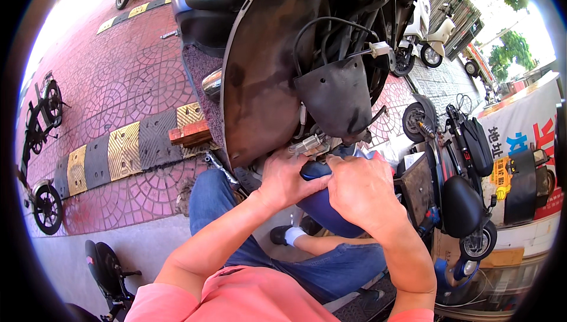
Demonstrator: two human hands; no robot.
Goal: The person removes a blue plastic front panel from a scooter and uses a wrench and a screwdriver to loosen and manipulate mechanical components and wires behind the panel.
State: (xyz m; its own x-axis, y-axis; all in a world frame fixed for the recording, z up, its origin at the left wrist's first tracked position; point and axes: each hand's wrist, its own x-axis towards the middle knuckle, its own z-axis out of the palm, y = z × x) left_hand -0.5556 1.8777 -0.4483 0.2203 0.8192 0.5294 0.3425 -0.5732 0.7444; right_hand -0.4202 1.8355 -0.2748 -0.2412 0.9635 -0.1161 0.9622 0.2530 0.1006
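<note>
In front of me is a partly stripped scooter with a large dark curved panel (266, 80) and a black flap (336, 100) with cables. Just below them, my left hand (289, 180) is closed beside a silvery part (310, 145), its thumb reaching across the top of a glossy blue scooter body part (331, 212). Close on its right, my right hand (363, 189) has its fingers curled in against the same blue part. Whatever sits between the fingertips of either hand is hidden. A loose cable with a white connector (379, 48) hangs above the flap.
A reddish block (189, 133) and a metal tool (218, 165) lie left of the scooter. Beyond them runs a black and yellow speed bump (124, 148). At right stand a wooden box (416, 183) and a small scooter with a black seat (462, 207).
</note>
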